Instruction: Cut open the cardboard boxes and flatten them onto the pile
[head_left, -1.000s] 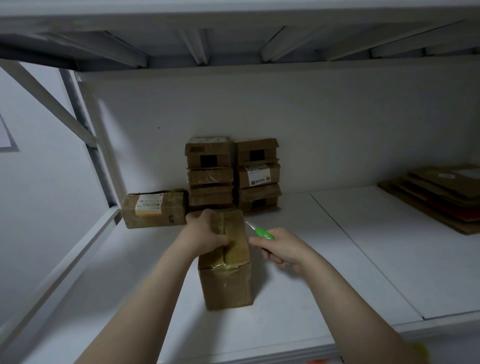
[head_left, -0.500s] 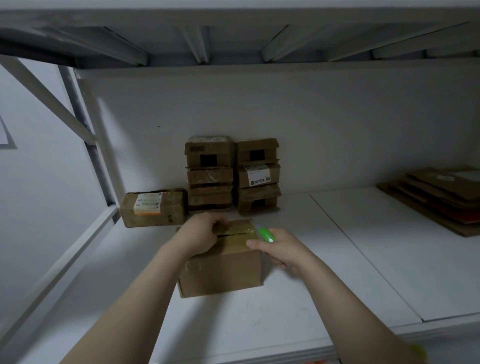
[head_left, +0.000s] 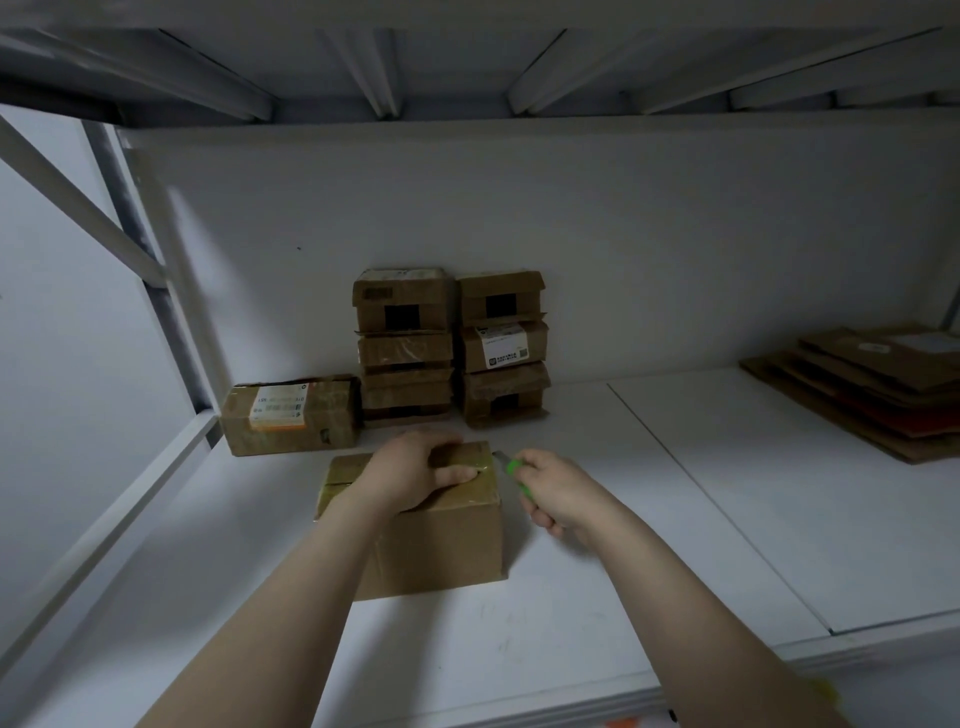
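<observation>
The left hand (head_left: 415, 475) curls over the brown taped cardboard box (head_left: 447, 545) at centre, steadying it for the cut. The right hand (head_left: 558, 493) grips a green-handled utility knife (head_left: 515, 470) at the box's 3 o'clock edge, its blade pointing toward the tape.

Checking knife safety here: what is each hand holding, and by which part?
The right hand grips the green cutter by its handle, blade end free. The left hand holds the box by its top.

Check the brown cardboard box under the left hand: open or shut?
Shut: the brown cardboard box has flaps flat under glossy tape, left hand gripping it. Tape slit or not: cannot tell.
</observation>
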